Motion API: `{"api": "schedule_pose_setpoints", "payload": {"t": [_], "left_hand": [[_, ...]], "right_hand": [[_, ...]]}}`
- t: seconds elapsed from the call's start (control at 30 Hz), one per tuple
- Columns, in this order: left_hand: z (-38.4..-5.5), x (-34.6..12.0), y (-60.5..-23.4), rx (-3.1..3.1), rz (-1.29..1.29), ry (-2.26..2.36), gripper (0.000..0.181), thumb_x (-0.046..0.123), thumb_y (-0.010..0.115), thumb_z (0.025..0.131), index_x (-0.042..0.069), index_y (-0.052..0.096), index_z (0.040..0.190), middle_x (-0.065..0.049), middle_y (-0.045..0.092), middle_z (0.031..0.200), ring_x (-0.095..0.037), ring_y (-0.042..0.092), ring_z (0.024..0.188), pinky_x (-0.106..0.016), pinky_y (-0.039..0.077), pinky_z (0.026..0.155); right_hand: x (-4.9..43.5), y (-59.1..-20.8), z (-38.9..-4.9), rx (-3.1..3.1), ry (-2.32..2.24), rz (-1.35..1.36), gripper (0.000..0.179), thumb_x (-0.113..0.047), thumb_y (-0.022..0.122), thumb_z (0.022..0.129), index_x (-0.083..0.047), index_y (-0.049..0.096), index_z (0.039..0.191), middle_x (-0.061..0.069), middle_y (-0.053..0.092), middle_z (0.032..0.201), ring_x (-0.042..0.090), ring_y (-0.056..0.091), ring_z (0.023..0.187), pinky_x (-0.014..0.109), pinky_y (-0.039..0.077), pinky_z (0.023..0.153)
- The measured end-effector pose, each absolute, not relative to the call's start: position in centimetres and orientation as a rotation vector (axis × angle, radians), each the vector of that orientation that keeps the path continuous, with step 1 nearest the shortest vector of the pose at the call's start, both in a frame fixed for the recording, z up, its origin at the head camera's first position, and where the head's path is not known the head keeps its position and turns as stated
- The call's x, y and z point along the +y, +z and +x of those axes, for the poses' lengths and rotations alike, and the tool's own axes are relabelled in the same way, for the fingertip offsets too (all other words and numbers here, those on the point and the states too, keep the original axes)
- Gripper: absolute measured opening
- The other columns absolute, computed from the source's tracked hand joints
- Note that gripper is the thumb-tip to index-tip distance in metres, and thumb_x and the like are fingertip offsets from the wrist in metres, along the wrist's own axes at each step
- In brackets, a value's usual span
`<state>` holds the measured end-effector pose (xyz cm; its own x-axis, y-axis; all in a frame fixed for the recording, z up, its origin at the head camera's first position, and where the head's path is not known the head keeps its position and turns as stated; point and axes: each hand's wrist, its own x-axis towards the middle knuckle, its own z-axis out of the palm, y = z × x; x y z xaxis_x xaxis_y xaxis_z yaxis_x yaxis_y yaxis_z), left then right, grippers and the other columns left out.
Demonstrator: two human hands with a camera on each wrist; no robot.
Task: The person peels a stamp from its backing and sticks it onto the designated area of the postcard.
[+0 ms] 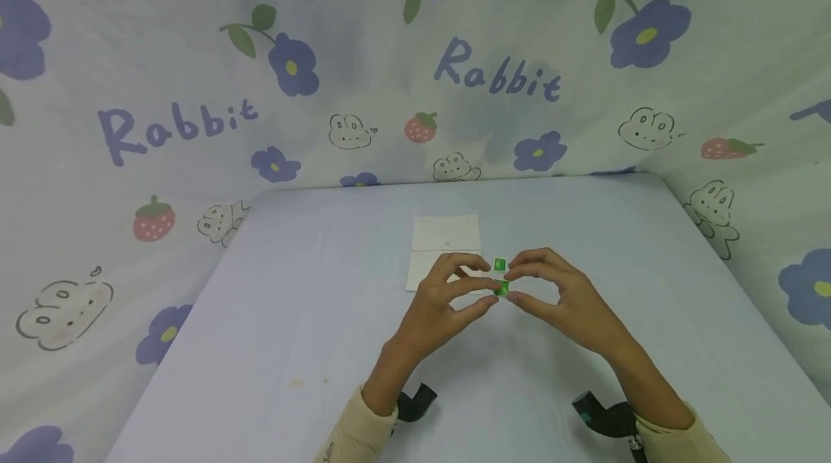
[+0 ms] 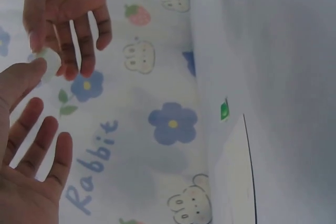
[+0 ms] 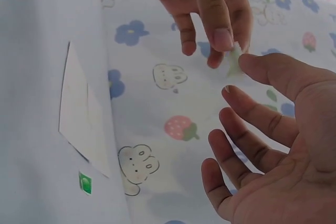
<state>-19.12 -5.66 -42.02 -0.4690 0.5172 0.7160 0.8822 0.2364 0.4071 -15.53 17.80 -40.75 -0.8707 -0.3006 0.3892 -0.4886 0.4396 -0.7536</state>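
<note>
- While the left hand (image 1: 444, 302) pinches a small green piece (image 1: 503, 289) above the table (image 1: 305, 290), the right hand (image 1: 574, 298) pinches its opposite side.
- Beyond lies a second green piece (image 1: 500, 265).
- Beside that lies a white card (image 1: 446, 232).

Matt white paper (image 1: 445, 231), smooth green stamps (image 1: 503, 290)

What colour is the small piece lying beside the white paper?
The small piece is green with a white border, clearest in the head view.

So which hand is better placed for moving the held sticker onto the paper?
Probably your left hand: it pinches that green sticker and sits nearer the white paper than your right hand.
</note>
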Motion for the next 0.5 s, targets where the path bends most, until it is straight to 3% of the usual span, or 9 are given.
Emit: {"api": "schedule_pose_setpoints", "payload": {"t": [0.07, 0.2, 0.5], "left_hand": [[-19.14, -5.62, -42.06, -2.061, -1.269, -1.127, 0.019, 0.008, 0.082, 0.084, 0.012, 0.078, 0.102, -0.003, 0.058, 0.122, -0.019, 0.052, 0.117, -0.026, 0.050, 0.091], [-19.11, -5.53, -42.08, -2.039, -1.187, -1.190, 0.016, 0.006, 0.081, 0.084, 0.011, 0.078, 0.098, -0.003, 0.060, 0.118, -0.020, 0.053, 0.117, -0.027, 0.051, 0.088], [-18.82, -5.04, -41.27, -2.085, -0.876, -1.700, 0.010, 0.010, 0.079, 0.087, 0.009, 0.077, 0.097, -0.003, 0.061, 0.114, -0.019, 0.059, 0.105, -0.036, 0.055, 0.081]], "right_hand": [[17.80, -40.78, -15.55, -2.498, 1.432, 0.687, 0.028, -0.016, 0.080, 0.087, -0.020, 0.071, 0.113, -0.009, 0.056, 0.125, 0.016, 0.049, 0.124, 0.056, 0.040, 0.102], [17.77, -40.79, -15.51, -2.515, 1.431, 0.675, 0.029, -0.018, 0.080, 0.088, -0.021, 0.071, 0.115, -0.009, 0.056, 0.126, 0.015, 0.050, 0.123, 0.054, 0.042, 0.101], [17.51, -40.77, -15.73, -2.423, 1.381, 0.698, 0.032, -0.008, 0.078, 0.088, -0.019, 0.070, 0.116, -0.007, 0.057, 0.124, 0.013, 0.053, 0.117, 0.022, 0.044, 0.097]]}}
